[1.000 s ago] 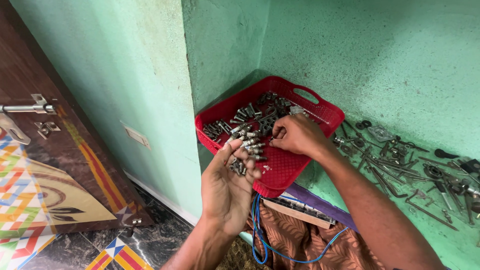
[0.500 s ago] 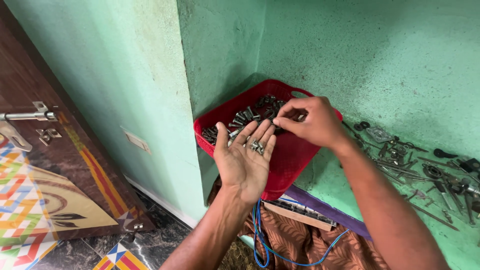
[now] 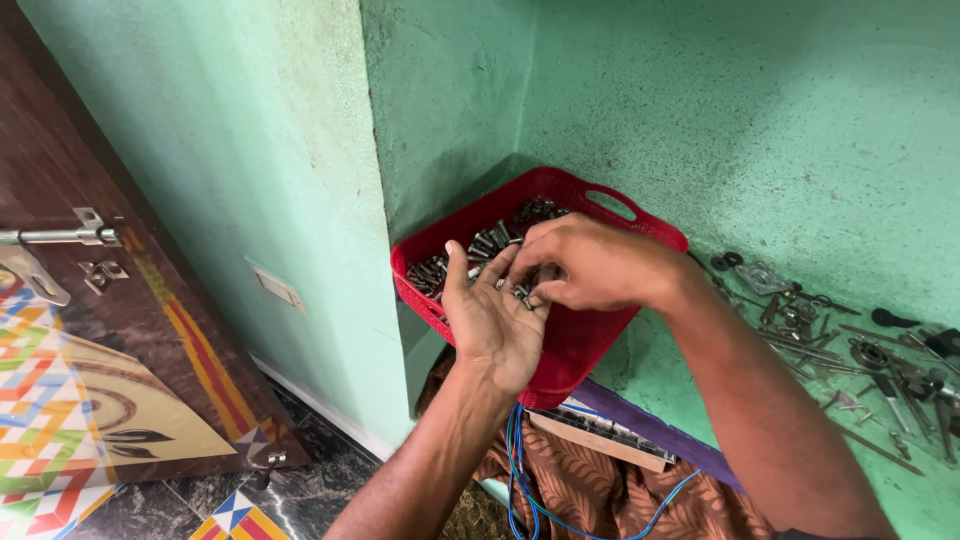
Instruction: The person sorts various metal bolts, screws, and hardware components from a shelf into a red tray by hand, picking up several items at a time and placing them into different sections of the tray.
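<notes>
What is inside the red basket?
The red plastic basket holds a pile of small silvery metal bolts along its back side. The left hand and right hand cover the middle, so what lies there cannot be seen.

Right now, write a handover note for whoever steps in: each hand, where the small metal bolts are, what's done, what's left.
Left hand: open, palm up over the red plastic basket, a few small metal bolts lying at its fingers.
Right hand: fingertips pinched at those bolts on the left palm.
Most bolts sit heaped in the basket's far corner. Assorted metal tools and parts lie on the green shelf to the right.
Done: a handful of bolts pulled out.
Left: the heap in the basket looks unsorted.
</notes>
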